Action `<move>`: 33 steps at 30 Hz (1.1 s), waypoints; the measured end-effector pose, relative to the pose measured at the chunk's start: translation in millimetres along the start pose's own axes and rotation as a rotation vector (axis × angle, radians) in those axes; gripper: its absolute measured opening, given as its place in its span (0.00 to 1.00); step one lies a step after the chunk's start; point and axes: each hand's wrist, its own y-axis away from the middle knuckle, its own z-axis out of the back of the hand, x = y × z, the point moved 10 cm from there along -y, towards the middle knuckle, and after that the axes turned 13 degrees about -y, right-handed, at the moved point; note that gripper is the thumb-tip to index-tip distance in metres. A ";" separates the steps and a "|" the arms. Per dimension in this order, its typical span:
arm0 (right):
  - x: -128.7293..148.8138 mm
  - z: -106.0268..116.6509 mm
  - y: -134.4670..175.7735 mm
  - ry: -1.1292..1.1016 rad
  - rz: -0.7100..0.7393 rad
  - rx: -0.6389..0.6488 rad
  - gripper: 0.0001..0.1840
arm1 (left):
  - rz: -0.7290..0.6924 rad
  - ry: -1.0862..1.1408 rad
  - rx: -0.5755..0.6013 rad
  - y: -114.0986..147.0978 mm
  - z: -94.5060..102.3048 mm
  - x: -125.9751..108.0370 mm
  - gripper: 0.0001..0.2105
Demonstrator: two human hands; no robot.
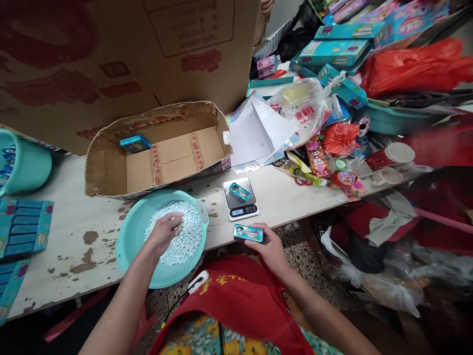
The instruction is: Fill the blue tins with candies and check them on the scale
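Observation:
My left hand (167,230) is over the turquoise basin (127,251), its fingers closed around a few small white pellets. A heap of the same white pellets (185,249) lies in the basin below it. In my right hand (271,246), a small blue tin (248,233) is gripped between thumb and fingers at the table's front edge. Just beyond it stands a digital kitchen scale (244,212) with a lit display. A second blue tin (240,192) rests on the scale's metal plate.
Behind the basin, a low cardboard box (177,162) holds one blue box (135,143). A turquoise bucket (33,162) and blue display cartons (27,227) are at left. Bags, packets and a white-lidded cup (399,154) crowd the right. A large carton (121,59) stands at the back.

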 end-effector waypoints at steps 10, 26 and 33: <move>-9.1 82.2 -3.6 -0.079 0.036 -0.291 0.23 | -0.430 -1.038 0.191 -59.3 -178.8 -108.1 0.06; -25.5 109.1 -6.6 -0.130 -0.012 -0.374 0.25 | -0.751 -1.486 0.144 -63.2 -225.2 -126.5 0.14; -30.8 110.8 -12.8 -0.122 -0.019 -0.395 0.25 | -0.713 -1.387 0.206 -64.6 -222.0 -126.0 0.12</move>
